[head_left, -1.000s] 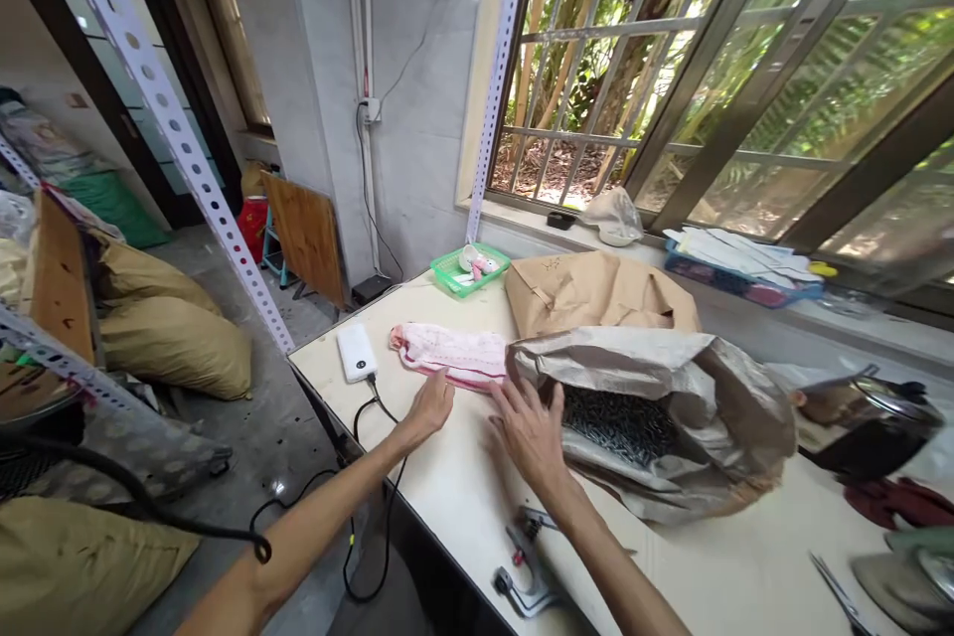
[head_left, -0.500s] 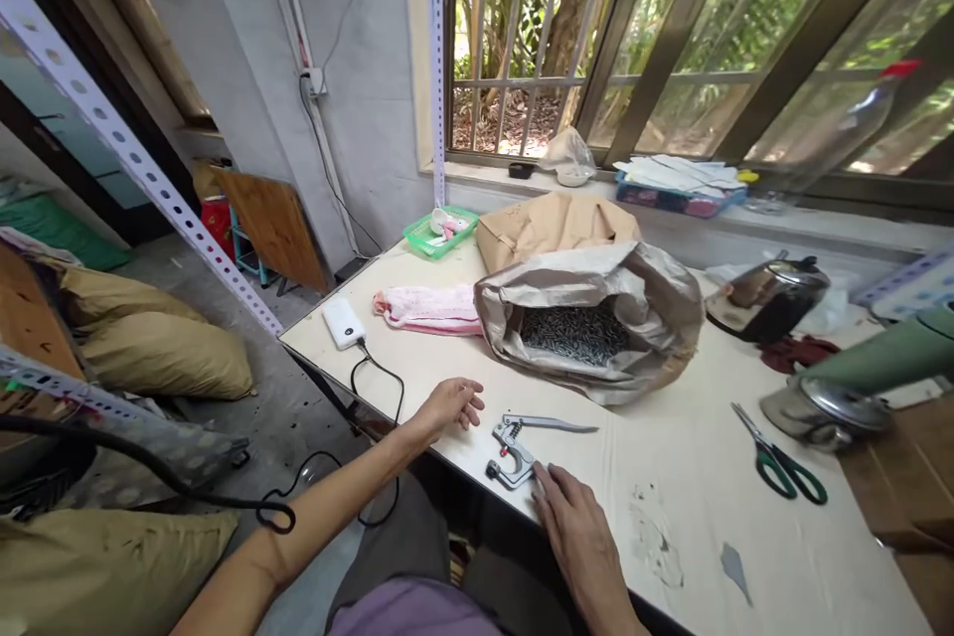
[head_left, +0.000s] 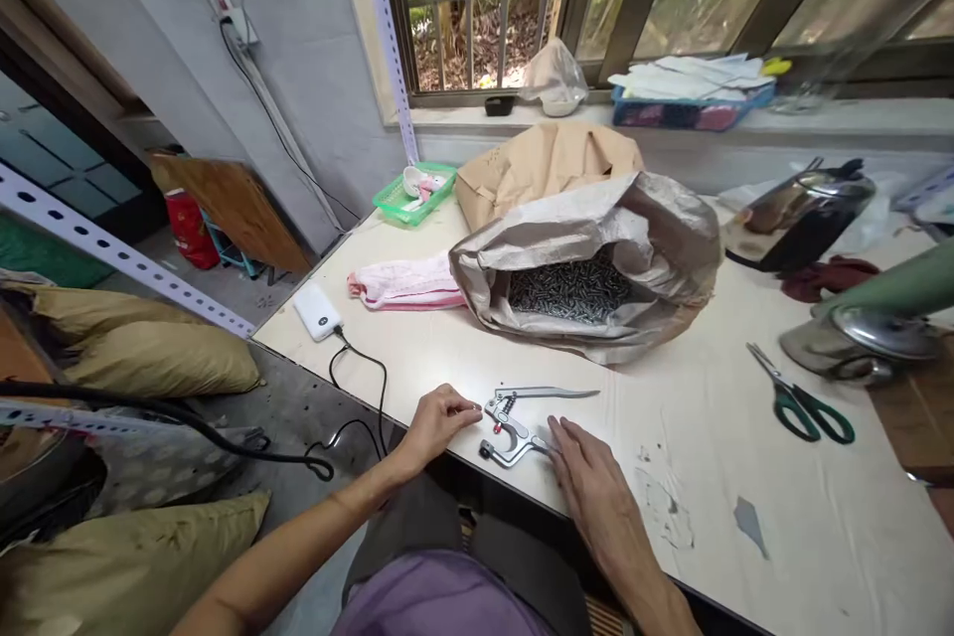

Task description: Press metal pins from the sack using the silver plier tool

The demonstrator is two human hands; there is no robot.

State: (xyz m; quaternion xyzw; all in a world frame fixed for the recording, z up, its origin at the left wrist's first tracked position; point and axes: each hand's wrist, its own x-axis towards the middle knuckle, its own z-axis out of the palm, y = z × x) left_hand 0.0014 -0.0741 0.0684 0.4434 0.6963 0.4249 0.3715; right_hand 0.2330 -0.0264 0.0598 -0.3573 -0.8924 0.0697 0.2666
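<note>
Along the near edge of the bench (head_left: 693, 477), bare surface runs from the snap pliers (head_left: 522, 422) rightward to the scissors (head_left: 801, 405), open to a hand. The gaping bag (head_left: 663, 238) blocks the middle toward the far edge. A power bank (head_left: 317, 310) and its cable (head_left: 377, 383) crowd the left corner, and a pink cloth (head_left: 406, 283) lies just beyond them.

A small home workshop is indicated by a pale worktable (head_left: 708, 437) set beneath a barred window (head_left: 477, 10) at twelve o'clock. Hand tools are laid on it, metal press pliers (head_left: 514, 422) at six o'clock and green-handled scissors (head_left: 801, 404) at three o'clock, beside an open sack (head_left: 671, 229) of small dark metal parts. Perforated steel shelving rails (head_left: 111, 248) and stuffed sacks (head_left: 149, 358) on a concrete floor (head_left: 290, 407) are seen at nine o'clock.
</note>
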